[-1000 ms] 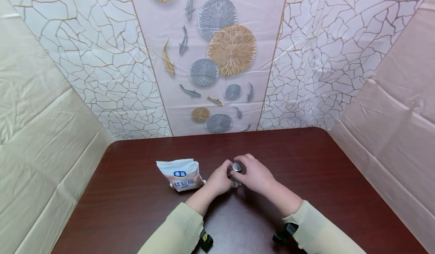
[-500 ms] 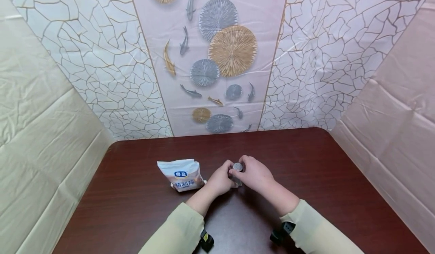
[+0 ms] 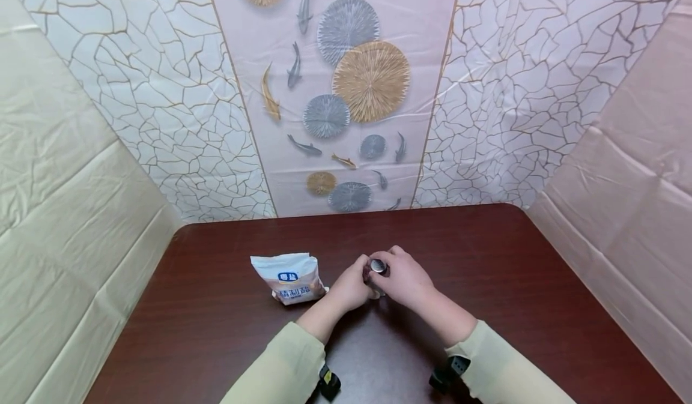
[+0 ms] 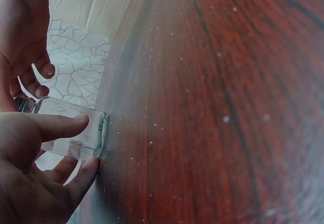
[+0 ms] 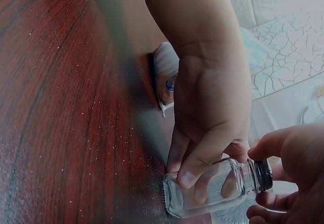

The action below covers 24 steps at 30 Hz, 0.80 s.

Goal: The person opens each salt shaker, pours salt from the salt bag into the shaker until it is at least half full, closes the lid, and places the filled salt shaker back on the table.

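A small square-sided glass shaker jar (image 5: 177, 201) with a dark-sided, shiny-topped cap (image 3: 378, 266) stands upright on the table between both hands. My left hand (image 3: 348, 285) grips the jar's body from the left, thumb and fingers on opposite sides. From the right, my right hand (image 3: 406, 277) has its thumb and fingers around the cap. In the right wrist view the cap (image 5: 263, 175) sits on the jar's neck, the right fingertips at its edge. The left wrist view shows the clear glass jar (image 4: 68, 109) with its base at the tabletop.
A white and pink bag of salt (image 3: 292, 279) stands left of the left hand. White grains are scattered over the dark red wooden table (image 3: 216, 344). A patterned cloth (image 3: 346, 152) hangs behind the table, with plain cloth at both sides.
The right fingers have shifted around the cap, and its top has gone from bright to dull grey and back to bright. The left hand has kept its hold on the jar.
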Each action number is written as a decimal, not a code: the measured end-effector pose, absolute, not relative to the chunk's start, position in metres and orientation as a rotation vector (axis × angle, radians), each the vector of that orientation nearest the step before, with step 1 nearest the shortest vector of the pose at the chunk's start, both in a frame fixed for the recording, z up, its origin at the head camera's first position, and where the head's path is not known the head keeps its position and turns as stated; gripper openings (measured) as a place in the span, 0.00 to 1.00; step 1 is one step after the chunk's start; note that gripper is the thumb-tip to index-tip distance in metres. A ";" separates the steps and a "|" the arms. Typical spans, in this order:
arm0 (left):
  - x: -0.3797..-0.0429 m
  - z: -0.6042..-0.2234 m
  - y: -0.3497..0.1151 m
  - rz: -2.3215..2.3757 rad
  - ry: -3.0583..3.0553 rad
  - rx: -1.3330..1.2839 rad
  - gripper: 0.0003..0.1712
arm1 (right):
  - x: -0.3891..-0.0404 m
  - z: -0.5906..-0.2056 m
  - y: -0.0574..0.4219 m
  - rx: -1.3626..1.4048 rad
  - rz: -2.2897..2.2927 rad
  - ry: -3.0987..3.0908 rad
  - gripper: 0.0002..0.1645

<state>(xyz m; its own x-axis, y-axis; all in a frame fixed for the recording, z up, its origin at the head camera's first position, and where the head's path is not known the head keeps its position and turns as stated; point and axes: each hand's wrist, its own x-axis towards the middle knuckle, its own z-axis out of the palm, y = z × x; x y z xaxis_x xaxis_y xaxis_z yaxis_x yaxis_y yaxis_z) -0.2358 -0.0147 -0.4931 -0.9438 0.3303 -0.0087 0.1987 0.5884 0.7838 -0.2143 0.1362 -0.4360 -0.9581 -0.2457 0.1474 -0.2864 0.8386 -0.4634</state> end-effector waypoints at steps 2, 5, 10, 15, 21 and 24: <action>-0.236 -0.494 -0.015 1.281 2.653 0.438 0.28 | -0.214 -0.437 0.137 0.449 0.756 -2.926 0.19; -0.236 -0.494 -0.016 1.288 2.637 0.434 0.28 | -0.213 -0.437 0.137 0.483 0.759 -2.915 0.21; -0.236 -0.494 -0.015 1.306 2.635 0.453 0.27 | -0.213 -0.437 0.138 0.512 0.780 -2.881 0.23; -0.237 -0.494 -0.015 1.297 2.652 0.463 0.28 | -0.213 -0.436 0.138 0.539 0.802 -2.855 0.22; -0.237 -0.493 -0.016 1.284 2.640 0.456 0.27 | -0.213 -0.437 0.140 0.572 0.816 -2.850 0.19; -0.237 -0.492 -0.016 1.280 2.639 0.453 0.27 | -0.213 -0.437 0.140 0.582 0.828 -2.843 0.19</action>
<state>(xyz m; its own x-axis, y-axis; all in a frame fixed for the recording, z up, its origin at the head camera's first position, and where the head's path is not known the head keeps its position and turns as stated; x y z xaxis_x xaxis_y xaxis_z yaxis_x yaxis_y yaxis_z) -0.2368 -0.0157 -0.4924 -0.9386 0.3442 -0.0229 0.1951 0.5843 0.7877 -0.2127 0.1404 -0.4372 -0.9182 -0.3283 0.2216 -0.3959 0.7760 -0.4910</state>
